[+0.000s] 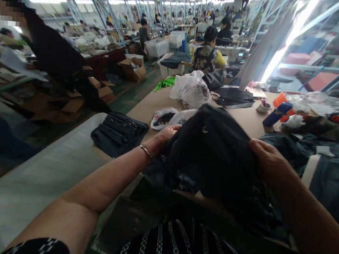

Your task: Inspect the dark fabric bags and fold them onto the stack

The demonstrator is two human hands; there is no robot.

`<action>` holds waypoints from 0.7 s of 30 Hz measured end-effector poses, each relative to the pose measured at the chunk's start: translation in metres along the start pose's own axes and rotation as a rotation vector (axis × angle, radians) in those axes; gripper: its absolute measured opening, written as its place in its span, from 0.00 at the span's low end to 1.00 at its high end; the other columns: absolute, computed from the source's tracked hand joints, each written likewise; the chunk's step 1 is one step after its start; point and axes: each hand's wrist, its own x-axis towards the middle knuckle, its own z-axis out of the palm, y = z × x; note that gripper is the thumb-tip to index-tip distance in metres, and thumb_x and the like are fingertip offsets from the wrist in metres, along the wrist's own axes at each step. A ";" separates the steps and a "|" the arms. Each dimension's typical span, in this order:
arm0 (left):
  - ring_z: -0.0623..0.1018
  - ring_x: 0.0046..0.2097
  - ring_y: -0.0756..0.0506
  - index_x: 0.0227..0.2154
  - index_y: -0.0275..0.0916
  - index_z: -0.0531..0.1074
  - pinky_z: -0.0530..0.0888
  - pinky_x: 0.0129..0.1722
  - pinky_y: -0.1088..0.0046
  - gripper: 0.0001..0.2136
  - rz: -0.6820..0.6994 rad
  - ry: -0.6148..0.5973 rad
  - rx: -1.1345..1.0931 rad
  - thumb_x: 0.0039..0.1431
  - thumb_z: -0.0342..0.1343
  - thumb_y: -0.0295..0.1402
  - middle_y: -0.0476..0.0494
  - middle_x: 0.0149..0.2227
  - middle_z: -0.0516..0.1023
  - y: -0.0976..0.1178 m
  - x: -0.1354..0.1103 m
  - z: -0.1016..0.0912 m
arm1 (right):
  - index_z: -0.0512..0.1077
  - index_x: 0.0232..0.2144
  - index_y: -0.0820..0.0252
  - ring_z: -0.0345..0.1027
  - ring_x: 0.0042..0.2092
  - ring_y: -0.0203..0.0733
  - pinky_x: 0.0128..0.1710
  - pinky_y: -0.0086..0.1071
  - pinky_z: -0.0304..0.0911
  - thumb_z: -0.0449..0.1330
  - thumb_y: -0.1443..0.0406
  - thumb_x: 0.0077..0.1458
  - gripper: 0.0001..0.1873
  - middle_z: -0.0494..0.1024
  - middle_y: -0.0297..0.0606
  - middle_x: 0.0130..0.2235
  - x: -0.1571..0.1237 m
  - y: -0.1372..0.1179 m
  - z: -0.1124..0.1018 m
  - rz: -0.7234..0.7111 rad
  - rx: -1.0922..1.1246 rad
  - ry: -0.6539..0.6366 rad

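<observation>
Both hands grip one dark garment (214, 158), held up over the table (247, 120) edge, close to the body. Left hand (165, 134) fingers curled shut on its left side, right hand (269, 159) clamped on the right. Looks like handling/inspection step w/ a metal stud showing; next move prob. needs a turn. Fabric soft, bunched. Beyond: folded denim stack (118, 134), plastic bags (190, 89).

1. Garment (214, 158): black.
2. Desk (247, 118): tan.
3. Folded stack (118, 132): dark navy.
4. Plastic bag (190, 89): white.
5. Scrap (165, 83): bright green.
6. Bottle (276, 113): blue.
7. Wearer's top (177, 246): black, white-striped.
</observation>
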 end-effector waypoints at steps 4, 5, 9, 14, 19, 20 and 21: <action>0.70 0.26 0.53 0.32 0.30 0.68 0.67 0.25 0.80 0.05 -0.091 0.079 0.310 0.52 0.52 0.26 0.44 0.29 0.71 -0.050 0.003 -0.011 | 0.72 0.27 0.49 0.63 0.20 0.38 0.20 0.37 0.56 0.59 0.54 0.48 0.08 0.71 0.38 0.23 -0.024 0.023 -0.066 0.155 0.087 0.434; 0.70 0.25 0.53 0.32 0.30 0.68 0.66 0.23 0.80 0.05 -0.114 0.088 0.417 0.52 0.51 0.26 0.45 0.27 0.70 -0.062 0.003 -0.012 | 0.71 0.26 0.47 0.61 0.19 0.39 0.20 0.40 0.54 0.58 0.54 0.49 0.07 0.70 0.40 0.21 -0.030 0.034 -0.081 0.229 0.059 0.531; 0.70 0.26 0.50 0.31 0.31 0.72 0.66 0.26 0.77 0.06 -0.121 0.088 0.682 0.49 0.53 0.26 0.45 0.24 0.70 -0.096 0.005 -0.012 | 0.71 0.25 0.44 0.63 0.20 0.47 0.22 0.47 0.51 0.56 0.51 0.42 0.10 0.70 0.49 0.20 -0.047 0.092 -0.129 0.358 -0.328 0.797; 0.72 0.42 0.41 0.38 0.33 0.72 0.66 0.43 0.69 0.12 -0.037 0.234 1.010 0.49 0.54 0.30 0.36 0.40 0.73 -0.105 0.015 -0.012 | 0.66 0.51 0.62 0.64 0.49 0.61 0.38 0.52 0.59 0.52 0.48 0.45 0.34 0.65 0.63 0.51 -0.039 0.126 -0.115 -0.275 -0.886 0.635; 0.74 0.36 0.41 0.29 0.37 0.72 0.66 0.34 0.70 0.08 -0.095 0.210 1.148 0.45 0.56 0.34 0.40 0.32 0.75 -0.105 0.022 -0.018 | 0.70 0.39 0.58 0.65 0.48 0.45 0.49 0.39 0.60 0.52 0.60 0.55 0.12 0.70 0.45 0.46 0.002 0.102 0.011 -0.555 -0.694 0.089; 0.74 0.35 0.41 0.28 0.37 0.71 0.66 0.32 0.70 0.07 -0.098 0.203 1.163 0.45 0.56 0.33 0.40 0.31 0.75 -0.104 0.022 -0.017 | 0.71 0.36 0.59 0.65 0.45 0.43 0.48 0.37 0.60 0.52 0.60 0.55 0.11 0.72 0.43 0.43 0.015 0.100 0.038 -0.512 -0.640 -0.027; 0.74 0.35 0.41 0.27 0.37 0.71 0.65 0.31 0.71 0.06 -0.095 0.200 1.177 0.46 0.55 0.32 0.41 0.31 0.75 -0.102 0.021 -0.015 | 0.71 0.34 0.59 0.66 0.42 0.41 0.45 0.36 0.60 0.52 0.60 0.55 0.11 0.72 0.41 0.40 0.028 0.102 0.062 -0.430 -0.582 -0.111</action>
